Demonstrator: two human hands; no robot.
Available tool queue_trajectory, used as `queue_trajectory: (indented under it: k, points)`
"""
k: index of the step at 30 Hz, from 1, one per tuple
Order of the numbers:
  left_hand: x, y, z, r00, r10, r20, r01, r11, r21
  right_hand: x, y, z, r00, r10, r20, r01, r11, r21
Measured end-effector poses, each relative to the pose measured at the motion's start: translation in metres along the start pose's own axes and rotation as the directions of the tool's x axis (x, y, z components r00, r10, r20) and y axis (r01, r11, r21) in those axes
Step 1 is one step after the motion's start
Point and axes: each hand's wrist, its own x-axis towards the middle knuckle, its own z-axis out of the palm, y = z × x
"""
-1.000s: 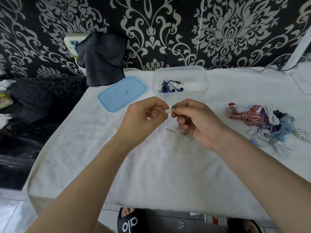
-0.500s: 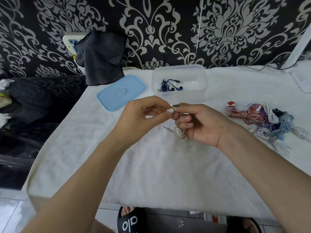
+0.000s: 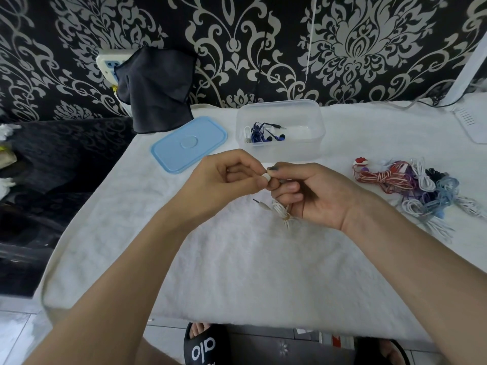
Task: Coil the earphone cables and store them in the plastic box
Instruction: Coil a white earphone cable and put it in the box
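White towelling point(image 3: 237, 272) covers the table. Above it the left hand point(image 3: 224, 183) and right hand point(image 3: 313, 193) meet, both pinching 1 white earbud point(image 3: 266, 176) between their fingertips. A white earphone cable point(image 3: 282, 210), partly coiled, hangs under the right hand, its plug point(image 3: 259, 203) pointing left. Behind the hands stands the clear plastic box point(image 3: 280, 129), open, with blue earphones point(image 3: 259, 133) inside. Its blue lid point(image 3: 188, 143) lies just left of it. A tangle of coloured earphones point(image 3: 411, 188) lies to the right.
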Motion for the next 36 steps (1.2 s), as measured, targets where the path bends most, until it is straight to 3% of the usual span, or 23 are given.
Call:
queue_trajectory:
  k: [10,13,16,18,21,24,26,31,35,36]
  points:
    - [0.007,-0.008,0.002,0.989,-0.151,-0.014,0.145,0.972,-0.184,0.006,0.005,0.001,1.000,-0.019,-0.006,0.019,0.995,0.098]
    - [0.012,-0.014,0.002,0.971,-0.168,-0.171,0.159,0.985,-0.066,0.007,0.002,-0.001,0.996,-0.050,-0.068,0.056,0.995,0.087]
    - [0.015,-0.022,0.005,0.948,-0.167,-0.272,0.207,0.970,0.124,0.010,0.005,-0.004,0.971,-0.160,-0.180,0.127,0.975,-0.182]
    - [0.016,-0.026,0.008,0.941,-0.186,-0.283,0.245,0.951,0.189,0.014,0.011,-0.009,0.934,-0.274,-0.230,0.133,0.863,-0.486]
    - [0.019,-0.030,0.013,0.928,-0.227,-0.295,0.298,0.927,0.226,0.009,0.016,-0.016,0.875,-0.452,-0.176,0.051,0.447,-0.893]
    - [0.022,-0.032,0.016,0.925,-0.251,-0.287,0.332,0.901,0.281,0.004,0.024,-0.016,0.894,-0.447,-0.035,-0.042,-0.006,-0.999]
    - [0.024,-0.034,0.017,0.919,-0.274,-0.282,0.357,0.883,0.305,0.005,0.031,-0.016,0.896,-0.444,0.004,-0.080,-0.171,-0.982]
    - [0.028,-0.038,0.017,0.905,-0.320,-0.280,0.412,0.825,0.386,-0.001,0.029,-0.013,0.929,-0.370,-0.019,-0.086,-0.165,-0.983]
    - [0.030,-0.037,0.017,0.911,-0.311,-0.270,0.403,0.806,0.434,-0.003,0.033,-0.013,0.940,-0.342,0.022,-0.079,-0.279,-0.957]
    - [0.031,-0.037,0.017,0.913,-0.310,-0.266,0.401,0.801,0.444,-0.001,0.033,-0.014,0.932,-0.360,0.033,-0.069,-0.266,-0.962]
